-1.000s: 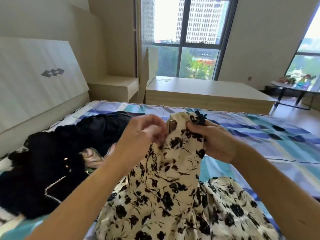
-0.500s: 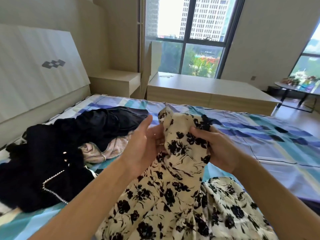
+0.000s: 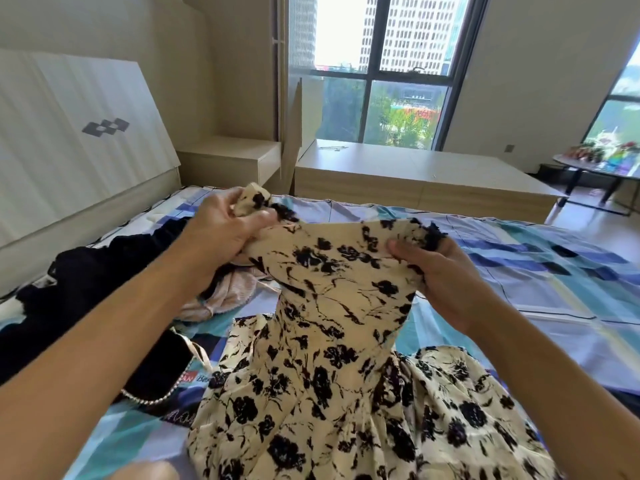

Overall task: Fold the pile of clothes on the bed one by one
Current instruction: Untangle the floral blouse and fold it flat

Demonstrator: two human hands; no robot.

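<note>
A cream dress with black flowers (image 3: 332,341) hangs from both my hands above the bed (image 3: 540,278), its skirt spread out on the sheet below. My left hand (image 3: 221,233) grips the top left corner of the bodice, bunched in its fingers. My right hand (image 3: 440,268) pinches the top right corner, thumb on the front of the cloth. The top edge is stretched fairly flat between the two hands. A pile of dark clothes (image 3: 69,292) with a pink garment (image 3: 221,292) lies on the bed to the left.
The bed has a blue, teal and white checked sheet. A pale headboard (image 3: 76,140) stands at the left. A low wooden platform (image 3: 415,174) and a nightstand (image 3: 232,161) sit behind the bed under the window. A small table (image 3: 595,164) is at far right.
My hands have moved apart, pulling the bunched top of the dress out wide. The left hand went from flat against the cloth to gripping its corner. The view tilted slightly.
</note>
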